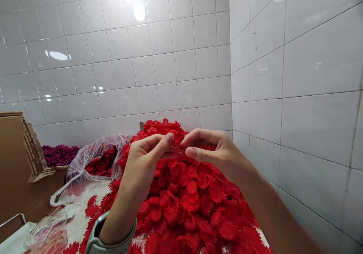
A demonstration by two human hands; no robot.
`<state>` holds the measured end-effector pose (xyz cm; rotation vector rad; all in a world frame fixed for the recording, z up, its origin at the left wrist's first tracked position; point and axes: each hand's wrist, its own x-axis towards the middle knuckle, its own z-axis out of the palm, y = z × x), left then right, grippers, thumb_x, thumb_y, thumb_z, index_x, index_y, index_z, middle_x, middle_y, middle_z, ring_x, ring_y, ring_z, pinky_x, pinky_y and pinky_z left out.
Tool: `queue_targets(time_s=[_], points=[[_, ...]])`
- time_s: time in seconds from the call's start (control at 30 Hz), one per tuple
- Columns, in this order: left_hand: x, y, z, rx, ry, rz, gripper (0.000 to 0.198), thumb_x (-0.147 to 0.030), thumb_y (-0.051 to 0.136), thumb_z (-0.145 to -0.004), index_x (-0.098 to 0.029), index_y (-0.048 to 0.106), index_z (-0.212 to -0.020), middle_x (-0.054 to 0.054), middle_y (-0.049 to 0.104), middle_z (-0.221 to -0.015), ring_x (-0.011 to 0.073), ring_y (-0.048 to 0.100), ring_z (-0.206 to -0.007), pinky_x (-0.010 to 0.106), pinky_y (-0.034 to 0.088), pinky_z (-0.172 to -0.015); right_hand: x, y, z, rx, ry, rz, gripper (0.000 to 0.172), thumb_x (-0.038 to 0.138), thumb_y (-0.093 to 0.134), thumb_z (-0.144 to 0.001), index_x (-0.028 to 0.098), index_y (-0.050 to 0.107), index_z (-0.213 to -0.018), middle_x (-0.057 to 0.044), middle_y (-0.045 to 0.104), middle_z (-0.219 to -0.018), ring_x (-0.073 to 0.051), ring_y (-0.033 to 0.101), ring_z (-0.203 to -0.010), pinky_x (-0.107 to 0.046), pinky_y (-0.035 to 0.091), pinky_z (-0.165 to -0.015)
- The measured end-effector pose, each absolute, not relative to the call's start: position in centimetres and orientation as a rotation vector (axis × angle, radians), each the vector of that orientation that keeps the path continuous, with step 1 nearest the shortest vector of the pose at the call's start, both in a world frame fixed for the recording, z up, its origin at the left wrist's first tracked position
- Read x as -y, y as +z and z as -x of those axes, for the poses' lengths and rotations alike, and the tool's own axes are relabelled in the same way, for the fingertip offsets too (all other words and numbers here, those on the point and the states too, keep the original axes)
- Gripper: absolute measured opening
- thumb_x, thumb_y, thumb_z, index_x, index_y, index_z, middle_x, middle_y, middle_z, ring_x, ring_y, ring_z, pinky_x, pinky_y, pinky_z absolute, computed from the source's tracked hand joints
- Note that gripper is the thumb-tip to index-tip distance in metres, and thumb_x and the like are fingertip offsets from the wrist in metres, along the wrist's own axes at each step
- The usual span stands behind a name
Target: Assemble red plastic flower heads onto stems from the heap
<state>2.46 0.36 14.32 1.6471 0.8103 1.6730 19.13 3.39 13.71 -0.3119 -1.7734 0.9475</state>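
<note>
My left hand (146,157) is raised over a large heap of red artificial flower heads (193,201). Its thumb presses toward the fingers in a pinch; whatever is in that pinch is too small to make out. Close by on the right, the thumb and forefinger of my right hand (214,148) curve together, their tips almost meeting near the left fingertips. Anything between those tips is also too small to name. Red flowers show through the loop of the right fingers. A watch with a pale strap (112,239) circles my left wrist.
A clear plastic bag (87,163) with red flowers lies left of the heap. Beyond it are purple flowers (59,155) and a cardboard box (17,152). Coiled clear material (48,227) sits at the lower left. White tiled walls (176,65) close off the back and right.
</note>
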Motion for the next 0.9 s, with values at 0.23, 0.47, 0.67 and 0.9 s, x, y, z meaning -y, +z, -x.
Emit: queue_targets(time_s=[0.23, 0.47, 0.67, 0.9], points=[[-0.13, 14.34, -2.61, -0.824, 1.668, -1.706, 0.017, -0.033, 0.070, -0.078, -0.019, 0.078, -0.073, 0.001, 0.075, -0.066, 0.0151, 0.071, -0.064, 0.021, 0.058, -0.065, -3.25, 13.49, -19.07, 1.744, 0.933, 0.339, 0.014, 0.032, 0.070, -0.080, 0.019, 0.067, -0.074, 0.005, 0.052, -0.061, -0.008, 0.041, -0.054, -0.022, 0.035, -0.050], [0.46, 14.48, -2.78, -0.877, 1.611, -1.794, 0.012, -0.030, 0.073, -0.076, -0.021, 0.079, -0.080, 0.001, 0.077, -0.073, 0.0141, 0.071, -0.073, 0.016, 0.055, -0.067, -3.44, 13.41, -19.13, 1.687, 0.974, 0.333, 0.023, 0.038, 0.071, -0.079, 0.018, 0.064, -0.070, 0.005, 0.047, -0.058, -0.007, 0.035, -0.052, -0.022, 0.028, -0.048], [0.54, 14.45, -2.84, -0.894, 1.622, -1.839, 0.011, -0.030, 0.075, -0.073, -0.025, 0.079, -0.082, -0.002, 0.077, -0.074, 0.0114, 0.070, -0.072, 0.012, 0.053, -0.064, -3.54, 13.51, -19.19, 1.674, 1.001, 0.340, 0.023, 0.038, 0.073, -0.077, 0.018, 0.064, -0.069, 0.006, 0.048, -0.059, -0.006, 0.036, -0.053, -0.021, 0.029, -0.049], [0.57, 14.39, -2.82, -0.887, 1.631, -1.871, 0.011, -0.030, 0.076, -0.071, -0.026, 0.080, -0.081, -0.002, 0.078, -0.075, 0.0116, 0.070, -0.073, 0.012, 0.053, -0.064, -3.30, 13.61, -19.33, 1.667, 1.050, 0.349, 0.024, 0.037, 0.074, -0.076, 0.018, 0.062, -0.067, 0.006, 0.046, -0.058, -0.007, 0.034, -0.052, -0.023, 0.026, -0.048]])
